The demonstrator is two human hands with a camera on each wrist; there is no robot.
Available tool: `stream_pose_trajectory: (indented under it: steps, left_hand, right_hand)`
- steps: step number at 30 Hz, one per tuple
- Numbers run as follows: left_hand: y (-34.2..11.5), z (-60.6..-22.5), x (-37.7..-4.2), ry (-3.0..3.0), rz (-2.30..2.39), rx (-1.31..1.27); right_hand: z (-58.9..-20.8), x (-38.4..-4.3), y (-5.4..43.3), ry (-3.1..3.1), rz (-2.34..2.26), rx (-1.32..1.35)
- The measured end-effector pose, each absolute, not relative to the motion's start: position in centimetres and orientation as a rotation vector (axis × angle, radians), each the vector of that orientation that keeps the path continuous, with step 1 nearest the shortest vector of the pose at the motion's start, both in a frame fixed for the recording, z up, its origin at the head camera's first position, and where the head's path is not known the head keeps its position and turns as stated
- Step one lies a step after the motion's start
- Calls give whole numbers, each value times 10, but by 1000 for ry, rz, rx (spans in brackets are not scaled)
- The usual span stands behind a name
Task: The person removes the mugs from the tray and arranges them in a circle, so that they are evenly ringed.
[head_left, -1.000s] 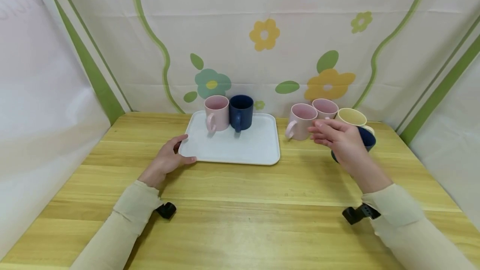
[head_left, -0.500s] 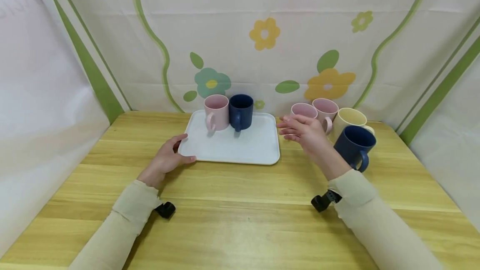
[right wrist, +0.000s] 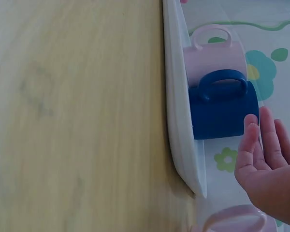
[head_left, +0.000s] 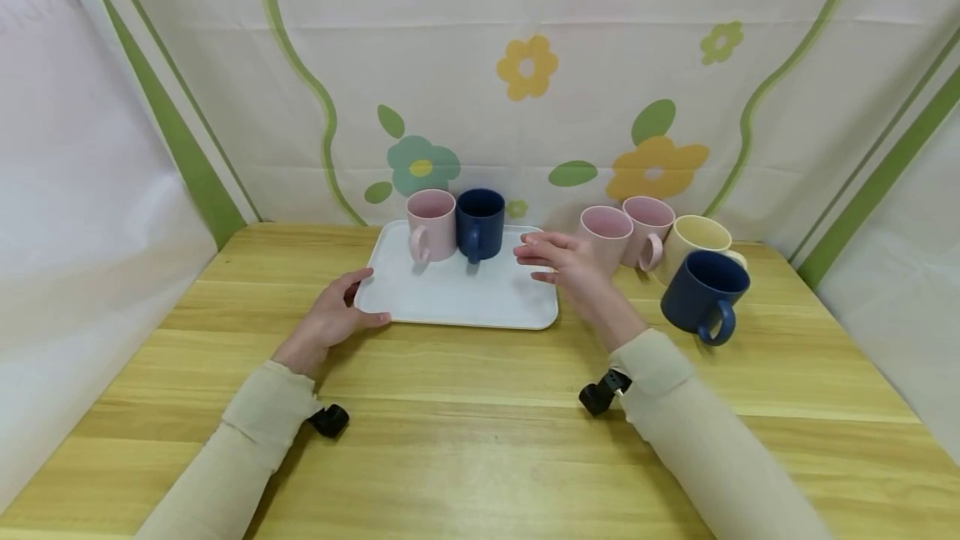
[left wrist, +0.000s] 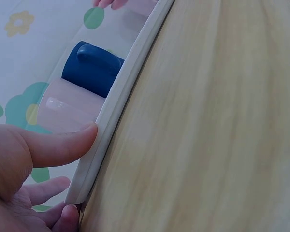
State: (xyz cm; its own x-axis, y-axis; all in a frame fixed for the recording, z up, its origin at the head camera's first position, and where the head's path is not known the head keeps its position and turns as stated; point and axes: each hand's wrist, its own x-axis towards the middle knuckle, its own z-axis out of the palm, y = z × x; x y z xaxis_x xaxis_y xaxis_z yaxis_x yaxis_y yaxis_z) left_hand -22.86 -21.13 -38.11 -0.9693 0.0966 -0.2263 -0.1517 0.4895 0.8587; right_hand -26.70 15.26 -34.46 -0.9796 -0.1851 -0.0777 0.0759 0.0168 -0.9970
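Note:
A white rectangular tray [head_left: 457, 307] lies on the wooden table. My left hand [head_left: 330, 315] holds its near left corner, thumb on the front rim and fingers at the left side. On the tray, toward its back left, a pink mug [head_left: 432, 227] and a dark blue mug [head_left: 482, 223] stand side by side, handles facing me. Nothing is in my right hand [head_left: 573, 273], which reaches over the tray's right end with loosely extended fingers. In the right wrist view its fingertips overlap the blue mug [right wrist: 222, 113].
Right of the tray stand a pink mug [head_left: 606, 232], another pink mug [head_left: 648, 227], a yellow mug [head_left: 693, 244] and a dark blue mug [head_left: 701, 294], close together. Behind the table [head_left: 450, 423] hangs a flower-printed cloth [head_left: 450, 65].
My right hand has moved left, from in front of the right-hand mugs to over the tray's right end. The left hand, tray and mugs stay put.

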Motion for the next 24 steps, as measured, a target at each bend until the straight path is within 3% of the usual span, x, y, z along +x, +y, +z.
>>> stream_pose_trajectory:
  steps: [24]
  left_hand:
    - [-211,-381,-230,2483,1457,-58]
  right_hand:
    - [-355,-291,94,1861,-2108,-86]
